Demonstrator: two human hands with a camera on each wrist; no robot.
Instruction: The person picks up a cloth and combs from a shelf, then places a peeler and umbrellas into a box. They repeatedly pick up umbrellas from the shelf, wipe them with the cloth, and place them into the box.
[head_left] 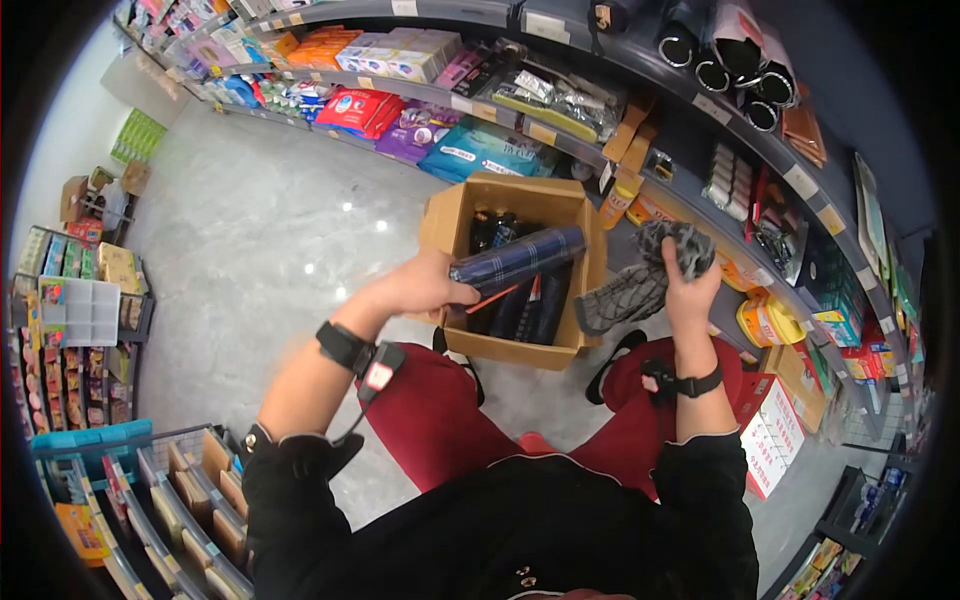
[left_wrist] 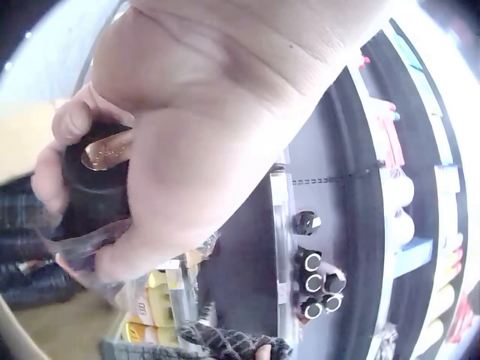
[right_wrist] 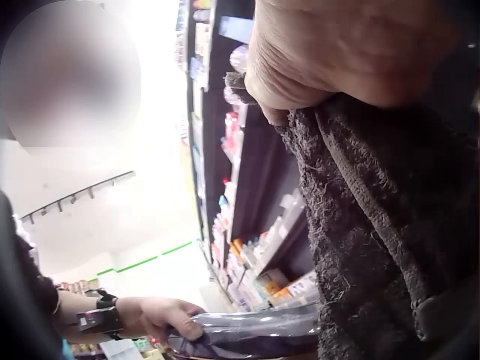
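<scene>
The left hand (head_left: 425, 282) grips one end of a folded dark blue plaid umbrella (head_left: 520, 257) in a clear sleeve, held over an open cardboard box (head_left: 450, 215). In the left wrist view the fingers of the left hand (left_wrist: 187, 150) curl round its black end (left_wrist: 97, 161). Several dark wrapped umbrellas (head_left: 545, 310) lie in the box. To the right of the box, the right hand (head_left: 690, 290) holds a bunched grey patterned cloth (head_left: 630, 290), which hangs down toward the box's edge. The right wrist view shows the cloth (right_wrist: 375, 240) close up, below the right hand (right_wrist: 330, 60).
Curved store shelves (head_left: 560, 135) with packets run behind and to the right of the box. Rolled items (head_left: 735, 50) stick out from the upper shelf. A red and white sign (head_left: 770, 440) stands by the right knee, and a file rack (head_left: 180, 490) is at lower left.
</scene>
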